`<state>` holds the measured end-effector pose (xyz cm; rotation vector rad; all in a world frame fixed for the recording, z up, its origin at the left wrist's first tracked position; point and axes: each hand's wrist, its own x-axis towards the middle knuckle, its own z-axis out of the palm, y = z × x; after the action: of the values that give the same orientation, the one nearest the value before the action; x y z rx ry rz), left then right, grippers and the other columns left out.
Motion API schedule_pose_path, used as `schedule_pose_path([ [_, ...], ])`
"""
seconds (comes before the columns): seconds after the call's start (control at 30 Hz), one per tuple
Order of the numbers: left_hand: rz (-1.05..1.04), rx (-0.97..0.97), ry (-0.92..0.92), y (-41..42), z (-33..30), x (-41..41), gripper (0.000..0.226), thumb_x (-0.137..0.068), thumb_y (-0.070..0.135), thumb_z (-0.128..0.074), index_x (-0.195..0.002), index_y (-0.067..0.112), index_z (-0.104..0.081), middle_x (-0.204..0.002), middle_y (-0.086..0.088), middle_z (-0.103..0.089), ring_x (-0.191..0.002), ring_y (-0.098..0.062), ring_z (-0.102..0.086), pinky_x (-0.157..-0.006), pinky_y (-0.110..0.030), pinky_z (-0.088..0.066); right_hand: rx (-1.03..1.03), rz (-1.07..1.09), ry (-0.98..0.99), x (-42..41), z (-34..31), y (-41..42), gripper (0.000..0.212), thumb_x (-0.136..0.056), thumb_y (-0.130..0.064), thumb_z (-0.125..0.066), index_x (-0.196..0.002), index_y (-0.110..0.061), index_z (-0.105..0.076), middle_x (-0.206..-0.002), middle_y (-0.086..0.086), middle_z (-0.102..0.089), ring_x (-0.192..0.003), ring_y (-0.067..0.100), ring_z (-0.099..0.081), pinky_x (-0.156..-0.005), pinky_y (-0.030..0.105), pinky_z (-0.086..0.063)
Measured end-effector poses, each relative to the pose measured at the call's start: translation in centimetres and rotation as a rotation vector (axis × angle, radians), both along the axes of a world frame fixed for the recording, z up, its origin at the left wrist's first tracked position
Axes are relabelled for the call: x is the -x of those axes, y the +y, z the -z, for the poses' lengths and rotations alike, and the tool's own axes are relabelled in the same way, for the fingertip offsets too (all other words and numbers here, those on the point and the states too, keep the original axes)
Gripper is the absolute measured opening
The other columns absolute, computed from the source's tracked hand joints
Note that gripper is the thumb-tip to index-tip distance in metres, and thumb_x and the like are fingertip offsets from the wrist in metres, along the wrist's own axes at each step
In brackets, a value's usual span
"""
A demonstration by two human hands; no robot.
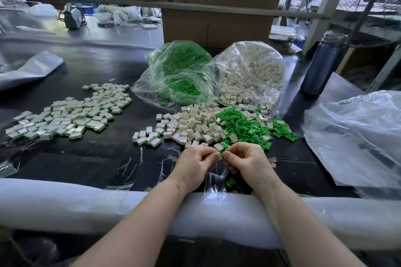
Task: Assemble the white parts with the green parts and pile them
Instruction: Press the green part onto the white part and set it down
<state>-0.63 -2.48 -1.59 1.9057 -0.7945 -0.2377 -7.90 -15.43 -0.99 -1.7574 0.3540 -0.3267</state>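
Far left on the black table lies the pile of assembled pieces, white bodies with green showing at their edges, spread flat and well apart from the hands. Nearer the middle sits the loose heap of white parts, and just right of it, touching and partly mixed in, the heap of green parts. Behind these two heaps stand their bags: the bag of green parts on the left, the bag of white parts on the right.

Close to the table's near edge the hands meet. The left hand has its fingers curled, thumb and forefinger pinched together; what they hold is mostly hidden, though a sliver of white shows at the tips. The right hand pinches a small green part between thumb and forefinger. That green part sits exactly between the two grips, fingertips of both hands all but touching.

So the join likely runs sideways, hand toward hand. Once mated, the piece belongs on the finished pile, which lies off to the left, so the left hand is the nearer one to carry it there.
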Motion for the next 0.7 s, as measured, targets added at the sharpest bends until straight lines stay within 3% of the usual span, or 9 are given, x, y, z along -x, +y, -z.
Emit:
schedule_pose_path([
  [0.33, 0.036, -0.108, -0.122, 0.1, 0.04, 0.06, 0.014, -0.088, 0.015, -0.061, -0.087, 0.006, -0.073, -0.081, -0.005, -0.063, -0.082, -0.02, -0.057, -0.08, -0.03, -0.046, 0.11, -0.049, 0.072, 0.1, -0.08, -0.11, 0.019, -0.086, -0.002, -0.062, -0.068, -0.009, -0.061, -0.058, 0.005, -0.058, -0.055, 0.014, -0.05, -0.056, 0.027, -0.043],
  [0.43, 0.024, -0.068, -0.086, 0.07, -0.11, 0.21, 0.016, -0.089, 0.016, -0.06, -0.092, 0.007, -0.073, -0.085, -0.008, -0.067, -0.084, -0.021, -0.06, -0.081, -0.031, -0.048, 0.138, -0.026, 0.044, 0.05, -0.04, -0.04, 0.016, -0.087, -0.004, -0.061, -0.072, -0.01, -0.06, -0.061, 0.003, -0.055, -0.058, 0.014, -0.049, -0.057, 0.03, -0.044],
  [0.6, 0.01, -0.037, -0.051, -0.2, -0.19, 0.3, 0.018, -0.089, 0.019, -0.06, -0.102, 0.01, -0.071, -0.087, -0.002, -0.066, -0.085, -0.015, -0.061, -0.082, -0.025, -0.048, 0.109, -0.008, -0.022, 0.05, 0.0, 0.14, 0.014, -0.088, 0.001, -0.057, -0.089, -0.012, -0.064, -0.067, 0.004, -0.055, -0.057, 0.009, -0.05, -0.052, 0.024, -0.048],
  [0.7, 0.022, -0.018, -0.026, -0.27, -0.13, 0.29, 0.017, -0.086, 0.017, -0.065, -0.102, 0.011, -0.068, -0.087, -0.004, -0.066, -0.077, -0.013, -0.06, -0.076, -0.022, -0.049, 0.096, 0.022, -0.053, 0.04, 0.01, 0.08, 0.017, -0.086, 0.002, -0.059, -0.082, -0.013, -0.065, -0.065, 0.005, -0.059, -0.05, 0.003, -0.052, -0.048, 0.018, -0.046],
])
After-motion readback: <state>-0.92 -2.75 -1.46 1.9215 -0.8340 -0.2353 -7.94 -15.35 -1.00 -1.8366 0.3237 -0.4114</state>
